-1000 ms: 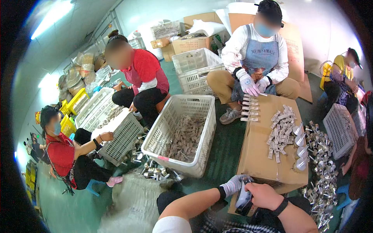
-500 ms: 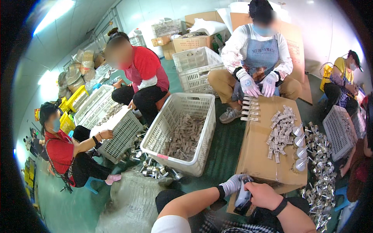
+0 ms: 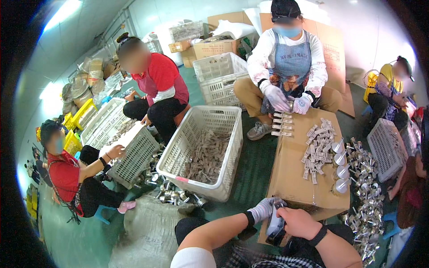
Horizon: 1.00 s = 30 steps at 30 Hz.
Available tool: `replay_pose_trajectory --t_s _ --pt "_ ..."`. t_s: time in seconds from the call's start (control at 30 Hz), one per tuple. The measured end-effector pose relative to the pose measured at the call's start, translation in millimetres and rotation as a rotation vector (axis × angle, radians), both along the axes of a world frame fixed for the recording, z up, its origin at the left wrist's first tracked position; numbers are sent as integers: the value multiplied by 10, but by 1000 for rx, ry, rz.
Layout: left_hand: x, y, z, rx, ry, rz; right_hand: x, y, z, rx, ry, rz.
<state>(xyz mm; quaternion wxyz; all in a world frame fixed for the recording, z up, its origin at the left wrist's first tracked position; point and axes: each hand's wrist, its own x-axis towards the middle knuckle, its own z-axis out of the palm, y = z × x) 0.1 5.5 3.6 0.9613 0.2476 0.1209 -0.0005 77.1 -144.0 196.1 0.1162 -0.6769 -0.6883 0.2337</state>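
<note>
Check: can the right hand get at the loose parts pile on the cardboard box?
Probably yes. The parts pile lies open on the box ahead of the right hand, with nothing between, but that hand is busy on a small dark piece.

held tool [image 3: 275, 225]: kind unclear | right hand [image 3: 298, 222] covers it

Small workshop / assembly floor: ppl are sitting low on a green floor [image 3: 250, 174], sorting small metal parts w/ white plastic crates [image 3: 203, 152], cardboard boxes [image 3: 304, 174] serving as tables, loose silver fittings [image 3: 362, 178] piling up, cartons [image 3: 214, 47] stacking along the back wall.
</note>
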Motion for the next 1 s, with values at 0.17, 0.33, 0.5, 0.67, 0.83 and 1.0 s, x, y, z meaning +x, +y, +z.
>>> replay_pose_trajectory --t_s 0.17,0.33,0.5,0.67,0.83,1.0 --pt "10 2 -57 -39 81 32 -10 12 13 2 7 -4" --pt "20 -112 251 235 180 67 39 -1 -37 -21 20 -30" --pt "-73 -5 81 -148 -114 -9 -37 35 -55 46 57 -19" --pt "-74 -53 75 368 46 15 -43 28 -72 68 158 -137" --pt "-81 -15 -475 455 38 60 -61 39 -71 44 235 -181" --pt "-25 124 -554 10 108 75 -155 -171 -317 193 322 -321"
